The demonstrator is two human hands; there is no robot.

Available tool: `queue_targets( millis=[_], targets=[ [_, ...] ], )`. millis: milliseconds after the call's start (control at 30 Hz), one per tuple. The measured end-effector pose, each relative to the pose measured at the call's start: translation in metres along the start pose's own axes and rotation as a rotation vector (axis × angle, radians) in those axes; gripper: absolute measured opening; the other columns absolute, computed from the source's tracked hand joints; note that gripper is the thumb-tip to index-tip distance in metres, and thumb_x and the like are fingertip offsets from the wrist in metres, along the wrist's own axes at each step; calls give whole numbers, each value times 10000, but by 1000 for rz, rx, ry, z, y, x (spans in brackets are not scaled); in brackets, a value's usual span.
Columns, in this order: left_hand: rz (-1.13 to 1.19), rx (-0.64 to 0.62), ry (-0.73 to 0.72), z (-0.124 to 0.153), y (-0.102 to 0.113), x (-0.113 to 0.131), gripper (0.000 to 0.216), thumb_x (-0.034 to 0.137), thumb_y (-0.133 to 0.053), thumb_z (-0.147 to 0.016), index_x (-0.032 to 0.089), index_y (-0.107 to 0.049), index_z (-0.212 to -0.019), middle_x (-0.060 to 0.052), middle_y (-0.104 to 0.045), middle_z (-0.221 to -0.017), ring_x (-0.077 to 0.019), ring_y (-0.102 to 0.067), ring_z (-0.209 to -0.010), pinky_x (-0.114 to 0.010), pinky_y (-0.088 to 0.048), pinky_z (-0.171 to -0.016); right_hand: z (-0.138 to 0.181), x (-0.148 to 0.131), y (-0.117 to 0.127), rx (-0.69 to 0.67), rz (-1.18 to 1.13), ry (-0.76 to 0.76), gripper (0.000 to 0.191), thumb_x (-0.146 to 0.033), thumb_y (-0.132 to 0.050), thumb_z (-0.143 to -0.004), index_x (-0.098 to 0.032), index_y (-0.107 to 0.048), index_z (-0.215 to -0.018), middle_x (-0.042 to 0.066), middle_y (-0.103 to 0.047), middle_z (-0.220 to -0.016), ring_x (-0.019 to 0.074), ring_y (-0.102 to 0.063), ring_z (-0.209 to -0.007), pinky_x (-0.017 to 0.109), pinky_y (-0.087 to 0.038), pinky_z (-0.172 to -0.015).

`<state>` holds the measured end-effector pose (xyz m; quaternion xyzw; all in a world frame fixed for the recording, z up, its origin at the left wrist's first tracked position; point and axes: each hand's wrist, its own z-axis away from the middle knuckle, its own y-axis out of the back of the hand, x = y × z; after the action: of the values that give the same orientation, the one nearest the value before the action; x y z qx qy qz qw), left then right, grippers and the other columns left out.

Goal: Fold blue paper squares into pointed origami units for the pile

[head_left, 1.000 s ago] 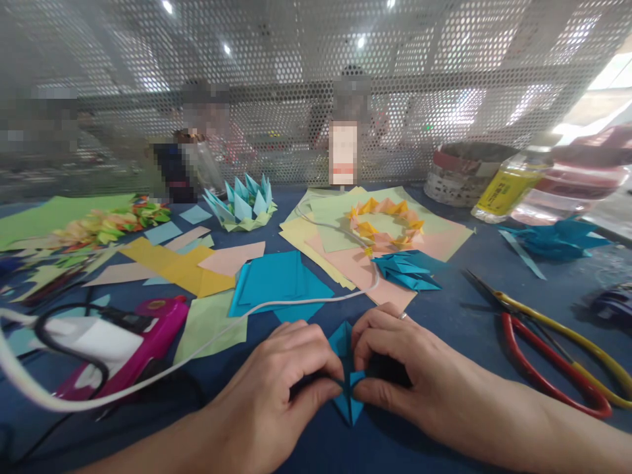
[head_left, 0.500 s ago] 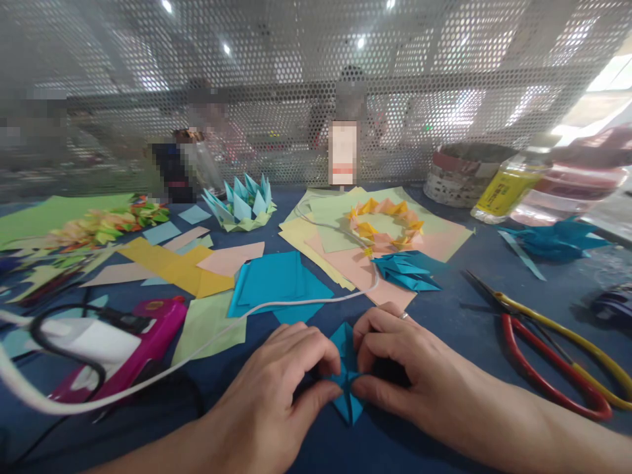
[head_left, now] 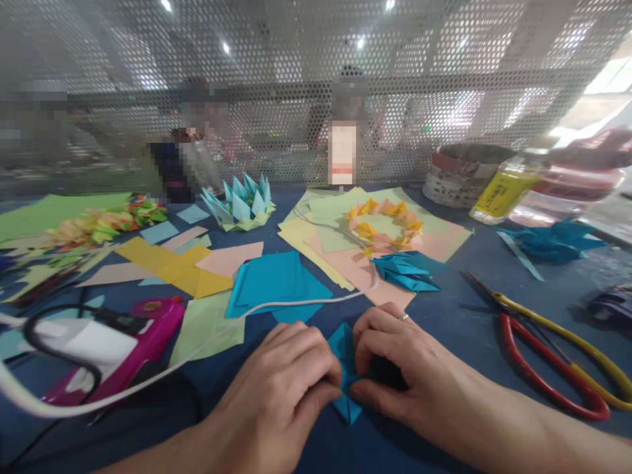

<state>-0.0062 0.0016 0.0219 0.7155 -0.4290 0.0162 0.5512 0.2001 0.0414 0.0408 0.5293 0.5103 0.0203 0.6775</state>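
Two hands pinch a small folded blue paper on the dark blue table.

The left hand (head_left: 289, 382) and right hand (head_left: 395, 368) meet at six o'clock on the table (head_left: 454, 316), fingers curled tight with thumb and fingertips of each closed on the folded blue paper (head_left: 345, 375); its upper tip shows between the hands and its lower point pokes out beneath them. Just past the knuckles, at twelve o'clock, lie flat blue sheets (head_left: 276, 283) with a white cable (head_left: 197, 359) trailing across them. At nine o'clock rests a pink glue gun (head_left: 123, 342). At three o'clock lie red-and-yellow scissors (head_left: 557, 355), well apart from the hands. Toward one o'clock sits a yellow paper ring (head_left: 385, 227) on pale sheets.
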Motion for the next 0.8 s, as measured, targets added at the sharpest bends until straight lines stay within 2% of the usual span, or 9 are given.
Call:
queue_targets(
  millis=[200,400,567,733,800],
  targets=[
    [-20,14,-37,0,0,-1,125,271,-570,-939,234,-639,-843,-13,-611,-769,-178,-574,-771,-289,-468,-717,1,3,-1,-2,5,8,212,-143,-717,-832,-211,-522,-788,-20,-560,-919,152,-538,-878,311,-434,-831],
    [59,-7,-26,10,-4,-3,174,97,-492,-950,203,-593,-856,-2,-593,-830,-160,-516,-787,-308,-373,-722,1,4,-3,10,-2,-18,225,-151,-744,-812,-218,-529,-813,-21,-558,-930,160,-537,-895,310,-433,-834],
    [4,34,-40,15,-4,-4,191,90,-498,-940,213,-620,-859,-20,-570,-920,-169,-505,-846,-308,-373,-729,2,1,-1,45,-3,-59,270,-124,-764,-773,-220,-533,-873,-19,-556,-950,171,-523,-916,313,-432,-831],
    [-165,132,-219,17,-10,-2,279,125,-400,-986,206,-659,-921,-28,-643,-847,-181,-559,-808,-329,-424,-749,2,1,-1,52,-12,-50,297,-78,-753,-762,-222,-520,-878,-24,-550,-953,168,-510,-924,314,-422,-849],
    [-233,183,-272,16,-11,2,370,140,-323,-1024,193,-667,-899,-18,-670,-766,-166,-598,-743,-307,-447,-703,2,1,-1,58,-10,-53,306,-65,-756,-755,-220,-519,-872,-25,-550,-949,169,-508,-922,317,-418,-849]
  ],
)
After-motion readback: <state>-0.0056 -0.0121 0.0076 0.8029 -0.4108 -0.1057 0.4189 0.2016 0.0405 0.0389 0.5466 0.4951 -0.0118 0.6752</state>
